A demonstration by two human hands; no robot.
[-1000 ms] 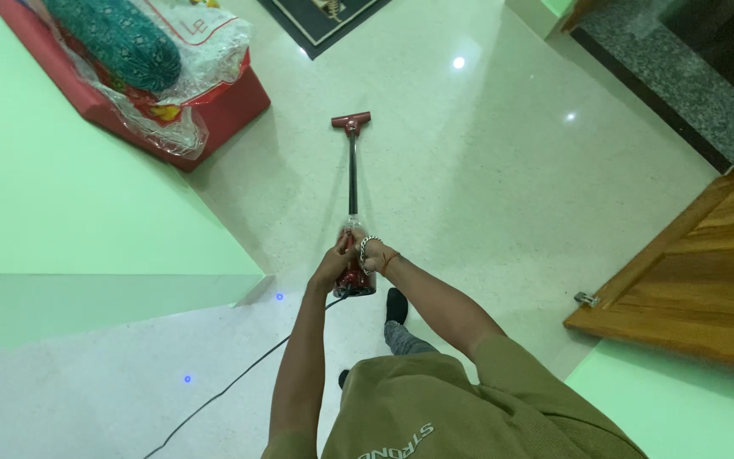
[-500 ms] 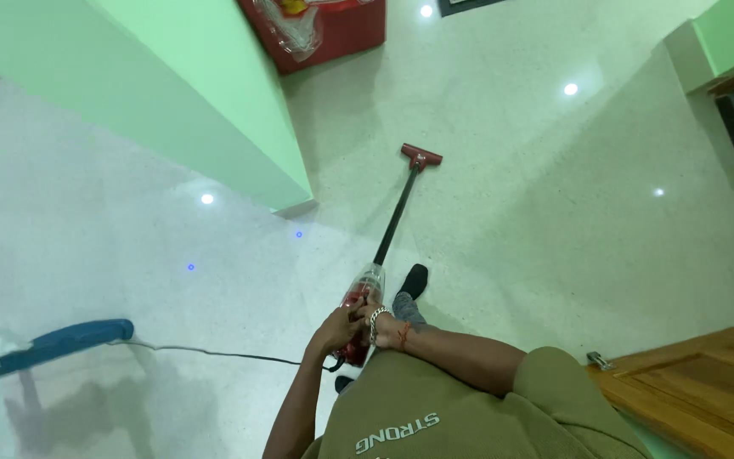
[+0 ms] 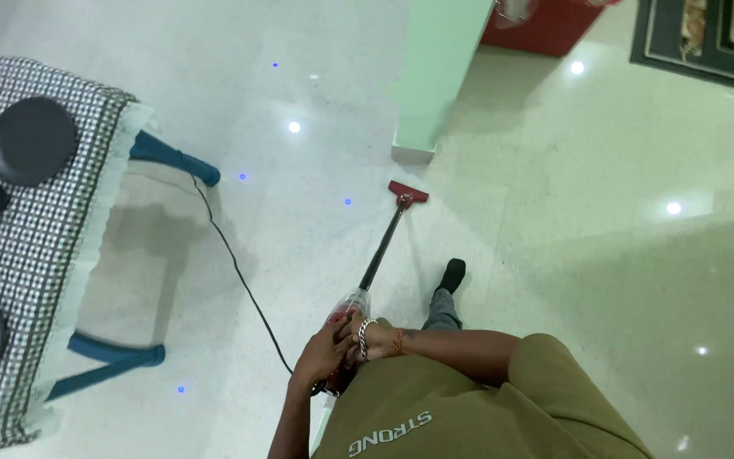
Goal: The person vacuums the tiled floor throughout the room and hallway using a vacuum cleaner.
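- Red stick vacuum (image 3: 377,259): nozzle on the floor (image 3: 571,255), near a green wall corner (image 3: 435,76).
- Left hand (image 3: 320,353) and right hand (image 3: 373,338): both clenched around its handle.
- Black cord (image 3: 239,272): trails past the checked table (image 3: 53,255).

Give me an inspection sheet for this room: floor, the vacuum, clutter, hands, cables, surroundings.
Surface: pale glossy floor, with light reflections.
Job's things: red stick vacuum, body at the hands; its floor head rests on the floor near the green wall corner.
Clutter: dark round dishes on a checked-cloth table with blue legs.
Grippers: left hand and right hand both grip the vacuum's handle; bracelet on the right wrist.
Cables: black cord runs across the floor from the vacuum towards the table.
Surroundings: red box and dark rug at the top.
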